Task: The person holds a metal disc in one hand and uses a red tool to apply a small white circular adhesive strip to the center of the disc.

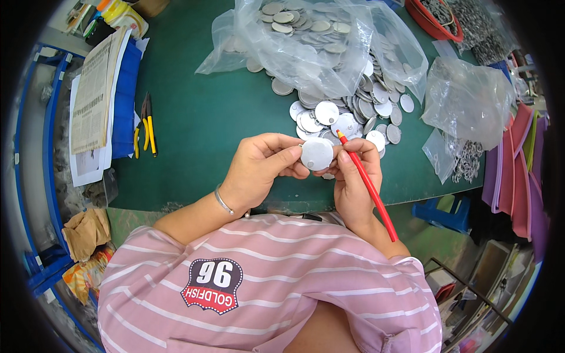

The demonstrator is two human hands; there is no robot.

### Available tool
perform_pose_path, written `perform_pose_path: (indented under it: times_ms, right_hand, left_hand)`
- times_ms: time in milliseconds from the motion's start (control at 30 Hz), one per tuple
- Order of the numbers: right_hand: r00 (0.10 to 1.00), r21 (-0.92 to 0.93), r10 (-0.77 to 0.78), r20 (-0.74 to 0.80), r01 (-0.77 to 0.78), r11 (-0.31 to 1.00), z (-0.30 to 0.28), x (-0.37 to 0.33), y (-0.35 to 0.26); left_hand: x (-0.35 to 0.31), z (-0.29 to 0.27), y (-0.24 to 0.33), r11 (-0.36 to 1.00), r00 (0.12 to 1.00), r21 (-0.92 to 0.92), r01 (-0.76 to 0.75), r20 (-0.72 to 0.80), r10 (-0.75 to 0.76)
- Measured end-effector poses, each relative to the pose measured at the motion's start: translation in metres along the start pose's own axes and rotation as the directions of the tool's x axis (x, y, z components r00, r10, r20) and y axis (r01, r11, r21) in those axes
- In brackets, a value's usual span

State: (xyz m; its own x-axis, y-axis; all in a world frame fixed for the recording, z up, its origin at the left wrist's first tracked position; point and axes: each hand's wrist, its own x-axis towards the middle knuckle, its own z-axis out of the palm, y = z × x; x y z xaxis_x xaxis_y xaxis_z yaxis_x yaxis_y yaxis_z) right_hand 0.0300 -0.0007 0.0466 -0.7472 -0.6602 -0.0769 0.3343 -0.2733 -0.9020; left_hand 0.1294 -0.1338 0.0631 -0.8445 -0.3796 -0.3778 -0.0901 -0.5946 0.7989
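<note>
Between my hands, above the near edge of the green table, is a round silver metal disc (317, 154) with a small round mark near its rim. My left hand (259, 160) pinches its left side between thumb and fingers. In my right hand (359, 173) is a red pencil (371, 191), tilted with its tip up toward the pile; the fingers of that hand also reach the disc's right edge. Just beyond lies a heap of similar metal discs (365, 109), spilling out from under a clear plastic bag (318, 65) that holds more of them.
On the green table (188, 159) lie yellow-handled pliers (146, 126) at left, beside a blue bin (125, 100) with papers. At right are a clear bag (468, 100) and small metal rings (468, 162). A red basin (435, 17) stands far right; a blue stool (444, 213) is below.
</note>
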Motion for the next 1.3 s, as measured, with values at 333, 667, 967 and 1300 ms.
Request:
perform_pose_path:
  times_ms: [333, 667, 967, 1300]
  right_hand:
    - [0.977, -0.325, -0.211, -0.043, 0.186, 0.927, -0.002, 0.0, -0.006]
    - [0.981, -0.183, -0.194, -0.001, 0.191, 0.964, -0.002, -0.002, 0.002]
    - [0.981, -0.14, -0.194, -0.021, 0.19, 0.972, -0.006, -0.006, 0.002]
    - [0.987, -0.175, -0.159, 0.015, 0.159, 0.972, -0.003, -0.006, 0.003]
  left_hand:
    - [0.0, 0.005, 0.002, 0.997, 1.0, 0.079, 0.0, -0.029, 0.002]
    - [0.008, 0.006, 0.012, 0.997, 0.997, 0.052, -0.055, -0.049, 0.057]
    - [0.066, -0.019, 0.053, 0.809, 0.979, 0.558, -0.187, 0.037, 0.201]
    - [0.068, -0.012, -0.007, -0.071, 0.842, 0.939, -0.336, 0.333, 0.425]
